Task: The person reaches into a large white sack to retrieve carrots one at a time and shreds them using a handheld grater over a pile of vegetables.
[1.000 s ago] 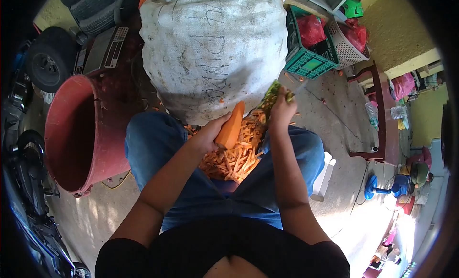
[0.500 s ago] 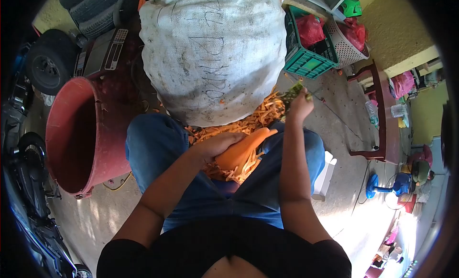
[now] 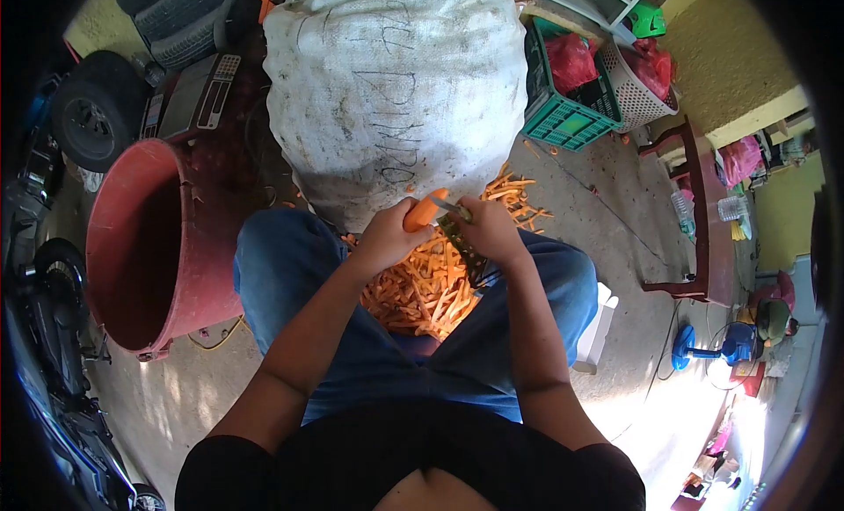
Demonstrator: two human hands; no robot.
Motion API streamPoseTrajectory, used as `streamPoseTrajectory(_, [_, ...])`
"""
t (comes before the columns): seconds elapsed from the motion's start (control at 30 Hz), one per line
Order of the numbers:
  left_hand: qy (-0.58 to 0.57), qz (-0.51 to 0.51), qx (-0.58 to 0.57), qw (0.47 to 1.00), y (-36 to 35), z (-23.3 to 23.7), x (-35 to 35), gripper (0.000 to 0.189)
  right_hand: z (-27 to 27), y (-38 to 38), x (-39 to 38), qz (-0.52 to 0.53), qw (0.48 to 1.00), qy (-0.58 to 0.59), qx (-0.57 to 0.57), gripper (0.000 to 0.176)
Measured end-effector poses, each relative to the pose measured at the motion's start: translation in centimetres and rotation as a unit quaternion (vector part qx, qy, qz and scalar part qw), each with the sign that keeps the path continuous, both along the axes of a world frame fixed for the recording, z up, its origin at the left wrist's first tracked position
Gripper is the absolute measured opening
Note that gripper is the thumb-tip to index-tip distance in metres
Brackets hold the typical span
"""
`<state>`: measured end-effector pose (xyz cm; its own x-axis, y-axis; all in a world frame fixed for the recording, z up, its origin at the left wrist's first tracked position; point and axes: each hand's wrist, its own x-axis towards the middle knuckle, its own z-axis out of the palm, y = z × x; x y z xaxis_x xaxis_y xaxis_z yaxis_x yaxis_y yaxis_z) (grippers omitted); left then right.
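My left hand is wrapped round an orange carrot, its end pointing up towards the sack. Close against the carrot's tip is the blade of a knife, gripped in my right hand. Something dark green and patterned hangs below my right hand; what it is I cannot make out. Under both hands, between my knees, lies a heap of orange peelings. A large white woven sack with writing on it stands just beyond the hands.
At the left a big red tub stands beside my knee. A green crate and a white perforated basket hold red bags at upper right. A brown wooden frame and a blue fan are further right.
My right hand has come in from the right to meet my left. The carrot has risen towards the sack and now points more upright, with the knife blade at its tip.
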<state>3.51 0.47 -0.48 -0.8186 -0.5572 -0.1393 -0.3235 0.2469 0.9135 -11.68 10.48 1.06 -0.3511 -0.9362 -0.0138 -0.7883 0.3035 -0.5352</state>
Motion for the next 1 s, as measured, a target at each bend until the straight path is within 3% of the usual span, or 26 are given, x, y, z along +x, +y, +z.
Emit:
streamPoseTrajectory(0.23, [0.08, -0.017, -0.097, 0.992, 0.5, 0.9, 0.3, 0.03, -1.1, -0.4, 0.3, -0.034, 0.999, -0.008, -0.012, 0.016])
streamPoseTrajectory(0.37, [0.059, -0.01, -0.088, 0.994, 0.7, 2.0, 0.7, 0.029, -2.9, -0.6, -0.2, -0.026, 0.998, -0.02, -0.051, 0.017])
streamPoseTrajectory(0.43, [0.142, -0.161, -0.134, 0.967, 1.5, 3.1, 1.4, 0.025, -4.5, -0.8, -1.6, -0.128, 0.991, 0.003, 0.047, 0.021])
streamPoseTrajectory(0.47, [0.141, -0.167, -0.134, 0.966, 2.1, 3.2, 1.5, 0.025, -5.1, -0.7, -1.7, -0.135, 0.99, 0.001, 0.046, 0.021])
streamPoseTrajectory(0.53, [0.269, -0.17, -0.081, 0.944, 3.2, 3.2, 1.2, 0.022, -5.3, -0.8, -1.7, -0.07, 0.992, -0.053, 0.091, 0.024])
streamPoseTrajectory(0.57, [0.261, -0.171, -0.05, 0.949, 3.0, 3.4, 1.2, 0.025, -5.5, -0.9, -1.4, -0.026, 0.988, -0.129, 0.078, 0.024])
streamPoseTrajectory(0.6, [0.258, -0.171, -0.046, 0.95, 2.8, 3.2, 1.0, 0.025, -6.6, -0.9, -0.9, -0.027, 0.988, -0.132, 0.081, 0.024])
streamPoseTrajectory(0.67, [0.291, -0.126, -0.109, 0.942, 2.5, 2.3, 0.2, 0.028, -9.5, -0.6, 0.2, 0.165, 0.956, -0.237, -0.042, 0.019])
streamPoseTrajectory(0.73, [0.275, -0.14, -0.081, 0.948, 2.1, 1.3, 0.2, 0.03, -9.7, -0.7, 2.2, 0.167, 0.934, -0.307, -0.07, 0.019])
streamPoseTrajectory(0.8, [0.271, -0.078, -0.055, 0.958, 1.7, 0.8, 0.2, 0.03, -9.6, -1.0, 2.9, 0.17, 0.906, -0.375, -0.098, 0.021])
streamPoseTrajectory(0.87, [0.296, -0.067, -0.049, 0.951, 0.7, 0.5, 0.6, 0.03, -9.2, -1.4, 2.7, 0.135, 0.847, -0.498, -0.127, 0.028])
streamPoseTrajectory(0.93, [0.257, 0.001, 0.096, 0.962, -0.1, 0.8, 1.3, 0.03, -6.7, -1.6, 2.4, 0.118, 0.842, -0.506, -0.144, 0.03])
streamPoseTrajectory(1.0, [0.263, 0.011, 0.064, 0.963, -0.9, 1.3, 1.8, 0.032, -6.1, -1.9, 1.9, -0.008, 0.796, -0.595, -0.113, 0.028])
